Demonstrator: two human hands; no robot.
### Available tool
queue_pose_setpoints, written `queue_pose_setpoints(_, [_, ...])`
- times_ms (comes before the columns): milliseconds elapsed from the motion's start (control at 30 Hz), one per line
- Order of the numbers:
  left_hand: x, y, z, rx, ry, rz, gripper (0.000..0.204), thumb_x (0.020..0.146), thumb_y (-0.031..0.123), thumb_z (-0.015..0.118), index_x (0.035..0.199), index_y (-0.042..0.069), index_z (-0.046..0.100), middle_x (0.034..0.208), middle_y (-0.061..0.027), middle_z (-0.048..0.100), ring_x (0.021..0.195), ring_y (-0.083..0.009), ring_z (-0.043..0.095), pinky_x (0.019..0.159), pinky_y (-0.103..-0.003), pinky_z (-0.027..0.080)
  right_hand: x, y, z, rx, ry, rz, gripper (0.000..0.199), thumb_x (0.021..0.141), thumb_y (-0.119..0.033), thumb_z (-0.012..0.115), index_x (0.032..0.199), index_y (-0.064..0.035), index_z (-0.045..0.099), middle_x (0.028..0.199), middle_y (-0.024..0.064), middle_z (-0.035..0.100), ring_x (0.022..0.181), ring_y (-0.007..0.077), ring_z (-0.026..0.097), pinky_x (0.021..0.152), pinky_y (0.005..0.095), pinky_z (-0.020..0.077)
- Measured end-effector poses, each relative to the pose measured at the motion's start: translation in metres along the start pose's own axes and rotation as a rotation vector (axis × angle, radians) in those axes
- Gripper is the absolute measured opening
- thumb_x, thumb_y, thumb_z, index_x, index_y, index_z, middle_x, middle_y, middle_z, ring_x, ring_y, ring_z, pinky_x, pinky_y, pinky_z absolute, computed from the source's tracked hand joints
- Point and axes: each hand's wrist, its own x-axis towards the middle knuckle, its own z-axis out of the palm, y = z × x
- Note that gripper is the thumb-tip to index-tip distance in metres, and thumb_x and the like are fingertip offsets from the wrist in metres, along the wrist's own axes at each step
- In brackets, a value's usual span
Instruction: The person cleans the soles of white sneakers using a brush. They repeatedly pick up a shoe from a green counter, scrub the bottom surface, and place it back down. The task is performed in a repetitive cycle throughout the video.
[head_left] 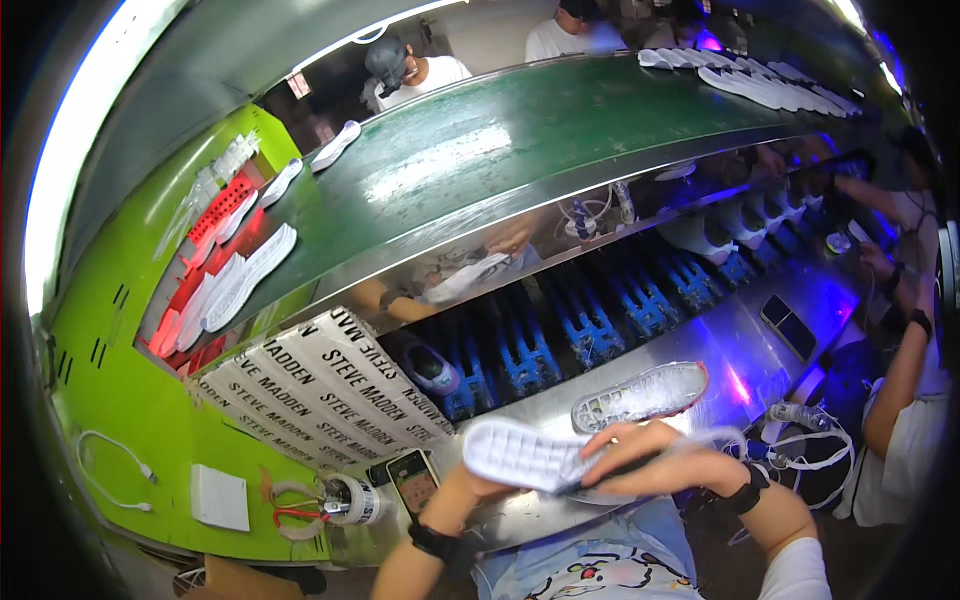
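A white shoe sole [520,455] with a grid of square hollows is held up in front of my body, over the near edge of the metal bench. My left hand [484,484] grips its left end from below, its fingers mostly hidden by the sole. My right hand [640,458] is closed around the other end, fingertips over its edge; a dark strip shows beneath them. Just beyond my right hand, a second pale sole [640,396] with a similar hollow pattern and a reddish edge lies on the bench.
Blue-black brush-like racks [597,335] line the bench behind a green conveyor belt [470,150]. A printed cardboard box [320,390] stands left, beside a phone [412,482] and a tape roll [352,498]. Right are a dark oblong device [788,326], tangled cables [815,440] and a co-worker's arm [900,370].
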Motion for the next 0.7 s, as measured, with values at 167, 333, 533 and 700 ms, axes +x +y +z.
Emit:
queue_pose_setpoints(167, [0.016,-0.053,0.035,-0.248,-0.134,0.682,0.063,0.091,0.042,0.032,0.140,0.001,0.028,0.142,-0.0191,0.034,0.126,-0.0356,0.038,0.105,-0.049,0.031,0.014,0.004,0.037,0.186,0.251,0.301,0.023,0.075,-0.007,0.069,0.098,-0.0060,0.070,0.089,0.0074,0.068,0.080,0.0125,0.061,0.072,0.0253,0.0484])
queue_pose_setpoints(333, [0.029,-0.072,0.000,-0.478,-0.272,0.672,0.062,0.090,0.041,0.036,0.141,0.006,0.028,0.140,-0.0185,0.036,0.122,-0.0353,0.042,0.099,-0.049,0.038,0.033,0.023,0.057,-0.321,0.478,-0.257,0.020,0.075,-0.012,0.069,0.094,-0.0058,0.070,0.080,0.0097,0.066,0.072,0.0212,0.062,0.068,0.0316,0.0482])
queue_pose_setpoints(533, [0.025,-0.061,0.011,-0.357,0.042,0.822,0.068,0.087,0.046,0.045,0.138,0.005,0.031,0.133,-0.0178,0.043,0.107,-0.0362,0.049,0.097,-0.047,0.039,0.030,0.012,0.056,-0.389,0.428,-0.241,0.022,0.077,-0.010,0.067,0.098,-0.0055,0.068,0.081,0.0100,0.066,0.076,0.0224,0.063,0.070,0.0327,0.0462])
queue_pose_setpoints(700, [0.020,-0.047,0.017,-0.405,-0.134,0.689,0.068,0.086,0.046,0.042,0.136,0.001,0.033,0.131,-0.0165,0.045,0.108,-0.0337,0.050,0.094,-0.045,0.043,0.013,-0.006,0.066,0.472,0.033,0.389,0.017,0.086,-0.013,0.061,0.097,-0.0014,0.068,0.079,0.0063,0.068,0.071,0.0082,0.063,0.067,0.0236,0.0504])
